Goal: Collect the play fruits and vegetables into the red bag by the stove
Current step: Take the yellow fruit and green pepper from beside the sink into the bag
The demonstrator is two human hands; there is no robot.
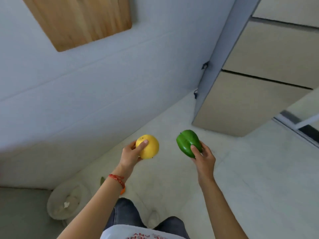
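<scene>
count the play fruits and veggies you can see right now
2: a yellow play fruit held in the left hand, and a green bell pepper held in the right hand. Others may lie out of view.

The wooden board (81, 19) is cut off by the top edge. Near the white bin (66, 201), a small orange thing (122, 191) and a green one (102, 180) are half hidden by the left forearm, too small to tell. The bin's contents are blurred. Shirt lettering (146, 236) is cut off below.
</scene>
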